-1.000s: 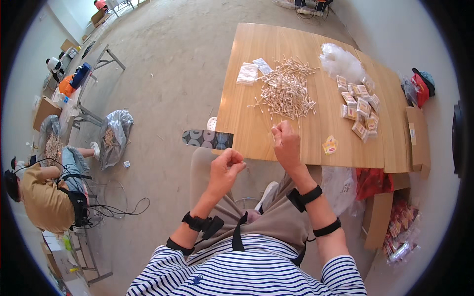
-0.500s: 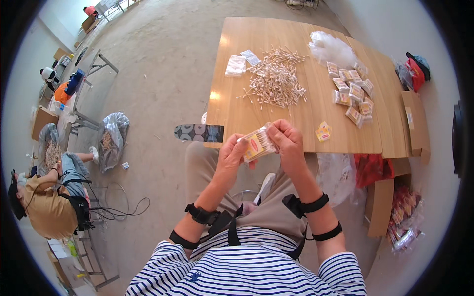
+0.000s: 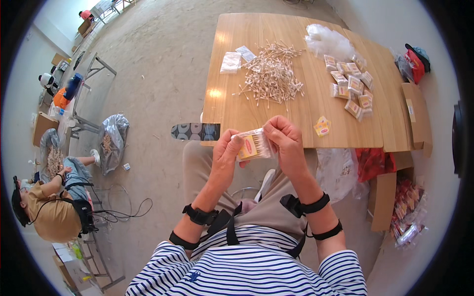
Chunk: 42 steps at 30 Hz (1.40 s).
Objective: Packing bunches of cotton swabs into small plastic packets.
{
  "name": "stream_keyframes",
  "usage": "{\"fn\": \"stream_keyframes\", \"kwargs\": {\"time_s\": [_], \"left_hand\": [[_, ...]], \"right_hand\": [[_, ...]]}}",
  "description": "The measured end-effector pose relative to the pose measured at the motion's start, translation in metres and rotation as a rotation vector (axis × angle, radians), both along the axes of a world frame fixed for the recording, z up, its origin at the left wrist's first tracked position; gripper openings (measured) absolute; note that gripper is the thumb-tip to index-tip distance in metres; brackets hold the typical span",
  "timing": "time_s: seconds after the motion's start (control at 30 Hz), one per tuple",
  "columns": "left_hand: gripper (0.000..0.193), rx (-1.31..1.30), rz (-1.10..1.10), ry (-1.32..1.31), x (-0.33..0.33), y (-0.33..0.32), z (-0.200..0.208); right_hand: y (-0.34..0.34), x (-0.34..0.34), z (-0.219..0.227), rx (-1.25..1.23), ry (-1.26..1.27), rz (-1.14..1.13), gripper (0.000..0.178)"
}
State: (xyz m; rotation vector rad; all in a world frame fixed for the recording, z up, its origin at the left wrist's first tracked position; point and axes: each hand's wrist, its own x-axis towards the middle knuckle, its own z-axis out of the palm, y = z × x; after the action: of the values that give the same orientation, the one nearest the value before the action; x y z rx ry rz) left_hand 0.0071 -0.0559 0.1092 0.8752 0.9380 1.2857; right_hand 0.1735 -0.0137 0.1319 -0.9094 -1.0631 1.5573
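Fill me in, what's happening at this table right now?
A seated person in a striped shirt holds a small clear packet of cotton swabs between both hands, left hand and right hand, at the near edge of the wooden table. A loose pile of cotton swabs lies on the table, with filled packets grouped to its right and empty clear bags behind those. Another person sits on the floor to the left.
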Motion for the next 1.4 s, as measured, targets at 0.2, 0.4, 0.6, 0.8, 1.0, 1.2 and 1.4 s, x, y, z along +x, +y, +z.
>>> {"fn": "stream_keyframes", "kwargs": {"time_s": [0.2,0.4,0.6,0.8,1.0,1.2,1.4], "left_hand": [[0.032,-0.086,0.039,0.025,0.0,-0.002,-0.005],[0.033,-0.09,0.097,0.003,-0.003,0.001,0.001],[0.032,-0.068,0.114,-0.023,-0.004,0.001,0.0],[0.033,-0.063,0.145,-0.012,-0.001,0.0,-0.003],[0.034,-0.041,0.121,0.045,-0.003,0.0,-0.007],[0.032,-0.052,0.096,0.031,-0.001,-0.002,-0.004],[0.029,-0.063,0.107,0.079,0.0,-0.002,-0.002]], "right_hand": [[-0.007,-0.015,-0.002,0.067,-0.063,-0.049,0.012],[-0.013,-0.008,0.003,-0.09,0.093,0.048,0.013],[-0.02,-0.005,-0.004,-0.213,0.316,0.19,0.014],[-0.026,-0.009,0.002,-0.132,0.17,0.165,0.013],[-0.02,-0.012,0.009,-0.094,0.079,-0.016,0.008],[-0.016,-0.009,0.008,-0.075,0.078,0.01,0.007],[-0.019,-0.014,0.003,0.09,-0.213,-0.068,0.007]]}}
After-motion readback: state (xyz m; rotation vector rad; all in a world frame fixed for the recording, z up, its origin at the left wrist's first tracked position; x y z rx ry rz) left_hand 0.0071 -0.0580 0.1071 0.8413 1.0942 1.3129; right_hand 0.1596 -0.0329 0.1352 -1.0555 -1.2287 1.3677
